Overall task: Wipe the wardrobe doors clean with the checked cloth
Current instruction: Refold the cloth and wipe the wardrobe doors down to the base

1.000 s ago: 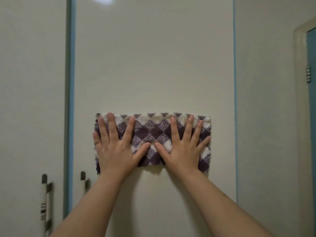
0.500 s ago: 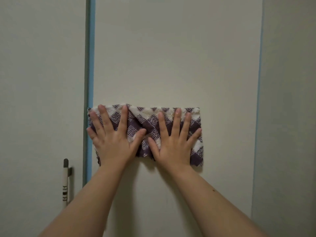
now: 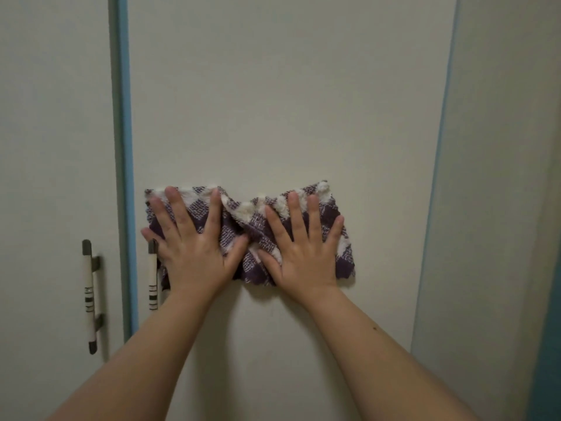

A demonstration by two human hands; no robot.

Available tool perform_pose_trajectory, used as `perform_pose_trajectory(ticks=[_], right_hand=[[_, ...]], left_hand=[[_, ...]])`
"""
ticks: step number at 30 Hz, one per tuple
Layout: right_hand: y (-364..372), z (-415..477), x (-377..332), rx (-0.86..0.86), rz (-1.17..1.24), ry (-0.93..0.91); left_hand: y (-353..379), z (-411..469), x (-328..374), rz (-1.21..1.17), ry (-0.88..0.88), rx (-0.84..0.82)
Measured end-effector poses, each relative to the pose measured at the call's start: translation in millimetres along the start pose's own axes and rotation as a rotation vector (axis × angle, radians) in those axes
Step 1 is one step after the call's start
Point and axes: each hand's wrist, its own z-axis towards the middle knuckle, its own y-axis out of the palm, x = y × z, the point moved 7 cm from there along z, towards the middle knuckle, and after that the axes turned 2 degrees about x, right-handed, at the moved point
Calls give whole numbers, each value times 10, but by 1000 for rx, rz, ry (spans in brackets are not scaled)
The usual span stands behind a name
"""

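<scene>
Against the middle door (image 3: 273,101), low in view, the cloth (image 3: 239,221) lies under both hands. The left hand (image 3: 194,253) and right hand (image 3: 303,253) are spread wide, fingers straight, palms pressing the cloth to the panel, thumbs close together. Between them the cloth bunches into a fold and its top edge dips. Its left edge sits near the door's left edge, just beside the handle (image 3: 152,275) and the blue strip (image 3: 126,147). Its right edge stands well apart from the door's right edge (image 3: 440,177). Plain panel runs above the cloth to the top of view. A second handle (image 3: 90,296) sits on the next door (image 3: 54,117), left of the strip.
</scene>
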Motion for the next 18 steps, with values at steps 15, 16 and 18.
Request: perform_pose_trajectory(ticks=[15,16,18], right_hand=[[-74,-226,1269,-89,9,236],[-83,-255,1355,-91,17,247],[-101,-279,1406,-86,38,258]], left_hand=[[172,-39,990,16,85,24],[194,-46,1081,16,96,26],[195,-45,1144,24,108,39]])
